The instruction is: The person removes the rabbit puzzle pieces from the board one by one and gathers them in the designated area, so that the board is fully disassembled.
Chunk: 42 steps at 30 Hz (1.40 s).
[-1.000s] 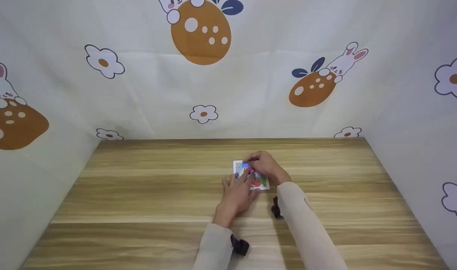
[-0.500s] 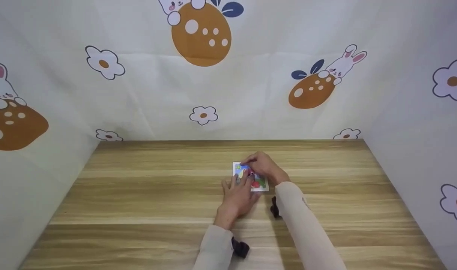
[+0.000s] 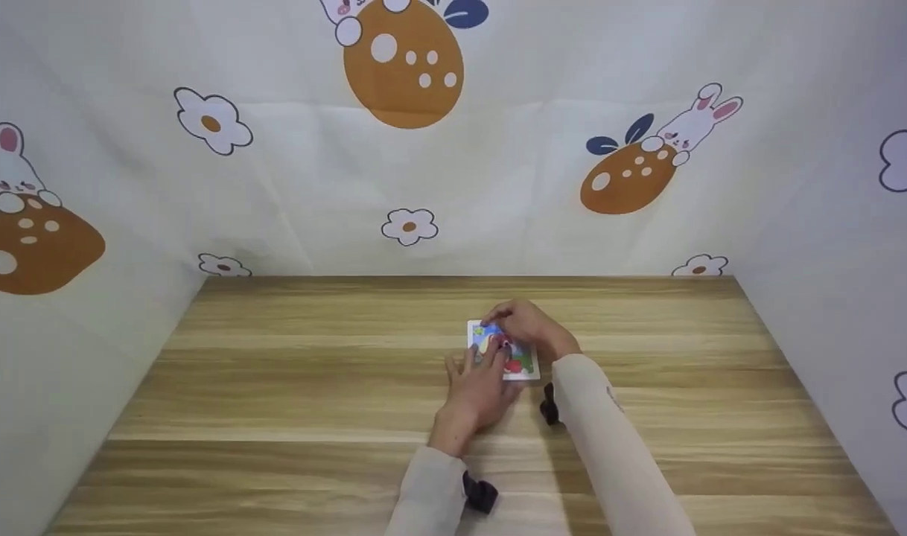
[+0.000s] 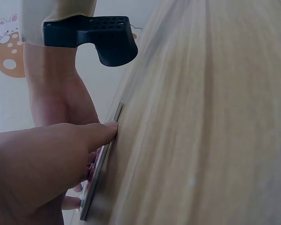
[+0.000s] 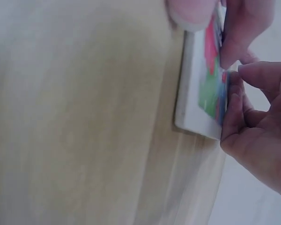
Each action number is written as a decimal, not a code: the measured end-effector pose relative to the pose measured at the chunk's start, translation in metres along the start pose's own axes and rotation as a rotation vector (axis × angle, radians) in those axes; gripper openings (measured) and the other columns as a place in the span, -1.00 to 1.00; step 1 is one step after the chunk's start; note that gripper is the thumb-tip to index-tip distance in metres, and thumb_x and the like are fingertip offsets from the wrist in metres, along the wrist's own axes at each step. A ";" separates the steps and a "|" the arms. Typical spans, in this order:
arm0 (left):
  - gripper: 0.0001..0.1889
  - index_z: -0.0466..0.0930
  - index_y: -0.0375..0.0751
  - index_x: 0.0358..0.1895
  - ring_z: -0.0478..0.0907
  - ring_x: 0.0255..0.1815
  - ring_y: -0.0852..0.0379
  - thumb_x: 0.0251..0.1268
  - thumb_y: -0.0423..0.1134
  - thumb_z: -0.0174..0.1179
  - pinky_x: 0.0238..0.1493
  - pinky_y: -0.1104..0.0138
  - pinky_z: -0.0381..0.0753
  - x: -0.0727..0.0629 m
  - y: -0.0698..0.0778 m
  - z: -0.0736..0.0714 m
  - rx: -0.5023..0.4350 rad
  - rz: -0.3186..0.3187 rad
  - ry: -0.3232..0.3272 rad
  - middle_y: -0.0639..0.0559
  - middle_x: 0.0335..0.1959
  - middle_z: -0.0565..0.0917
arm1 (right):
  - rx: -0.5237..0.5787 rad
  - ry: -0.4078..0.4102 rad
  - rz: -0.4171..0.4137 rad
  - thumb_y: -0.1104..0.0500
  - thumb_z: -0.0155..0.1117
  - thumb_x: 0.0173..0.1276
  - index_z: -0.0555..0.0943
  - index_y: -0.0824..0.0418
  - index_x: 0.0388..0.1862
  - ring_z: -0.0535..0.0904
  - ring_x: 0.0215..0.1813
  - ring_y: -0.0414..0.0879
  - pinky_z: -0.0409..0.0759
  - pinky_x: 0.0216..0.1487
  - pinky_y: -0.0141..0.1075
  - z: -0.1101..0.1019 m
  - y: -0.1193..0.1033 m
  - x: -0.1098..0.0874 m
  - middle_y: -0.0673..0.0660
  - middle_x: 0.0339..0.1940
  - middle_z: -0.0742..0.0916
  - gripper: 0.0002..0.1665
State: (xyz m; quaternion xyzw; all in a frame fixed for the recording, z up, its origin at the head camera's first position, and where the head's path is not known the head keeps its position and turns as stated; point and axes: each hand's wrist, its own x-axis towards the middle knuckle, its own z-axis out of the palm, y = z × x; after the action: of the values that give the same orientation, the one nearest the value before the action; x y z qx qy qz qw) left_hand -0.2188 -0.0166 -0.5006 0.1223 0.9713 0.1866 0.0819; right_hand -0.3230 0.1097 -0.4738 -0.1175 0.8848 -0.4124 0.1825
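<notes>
A small, flat picture board (image 3: 526, 365) with a white border and a bright printed picture lies on the wooden table. My left hand (image 3: 477, 388) is spread over its left and near part, fingers fairly straight on the picture. In the left wrist view, the left thumb (image 4: 107, 133) touches the edge of the thin board (image 4: 100, 165). At the far right part, my right hand (image 3: 529, 327) has its fingers curled against the board. Its thumb and fingertips (image 5: 235, 96) meet close together there in the right wrist view; whether a small piece lies between them is hidden.
The wood-grain tabletop (image 3: 290, 387) stretches around the board. A pale cloth (image 3: 290, 179) printed with rabbits, orange fruit and flowers hangs at the back and both sides. Black mounts (image 3: 480, 494) sit at both wrists.
Both hands stay on the board with almost the same grip and place. Only slight finger shifts show, and the whole view has drifted a little.
</notes>
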 end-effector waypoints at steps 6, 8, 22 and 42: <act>-0.31 0.17 -0.05 0.56 0.03 0.63 -0.28 0.50 0.18 0.00 0.50 -0.41 -0.10 -0.001 0.001 0.001 -0.010 0.009 0.006 -0.03 0.64 0.12 | 0.016 -0.020 0.016 0.40 -0.07 0.39 0.72 0.24 0.03 0.59 0.16 0.01 0.54 0.29 -0.09 -0.002 0.001 0.000 0.20 0.13 0.74 -0.57; -0.30 0.17 -0.05 0.57 0.02 0.63 -0.28 0.50 0.18 -0.01 0.50 -0.41 -0.11 -0.001 0.001 0.001 -0.014 0.006 0.002 -0.03 0.65 0.11 | 0.061 -0.018 0.044 0.41 -0.07 0.37 0.72 0.23 0.01 0.59 0.15 0.00 0.55 0.27 -0.13 -0.001 0.001 0.000 0.18 0.12 0.74 -0.55; -0.30 0.15 -0.07 0.57 -0.01 0.64 -0.28 0.51 0.18 -0.02 0.49 -0.44 -0.16 -0.001 0.002 0.001 -0.023 0.002 -0.001 -0.02 0.65 0.09 | 0.095 -0.028 0.041 0.28 0.08 0.45 0.69 0.20 0.04 0.57 0.19 0.03 0.49 0.30 -0.11 -0.004 0.005 -0.001 0.19 0.13 0.71 -0.69; -0.30 0.14 -0.07 0.58 0.01 0.63 -0.27 0.52 0.17 -0.03 0.49 -0.43 -0.12 -0.003 0.000 0.002 -0.008 0.002 0.001 -0.02 0.66 0.06 | 0.183 -0.012 0.048 0.25 0.15 0.48 0.67 0.18 0.05 0.57 0.02 -0.06 0.52 0.06 -0.30 0.004 0.002 -0.002 0.10 -0.03 0.68 -0.75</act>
State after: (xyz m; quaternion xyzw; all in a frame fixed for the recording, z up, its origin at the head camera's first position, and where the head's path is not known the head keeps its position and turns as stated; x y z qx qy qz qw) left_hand -0.2158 -0.0165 -0.5018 0.1227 0.9705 0.1905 0.0817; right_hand -0.3194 0.1086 -0.4770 -0.0816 0.8447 -0.4864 0.2078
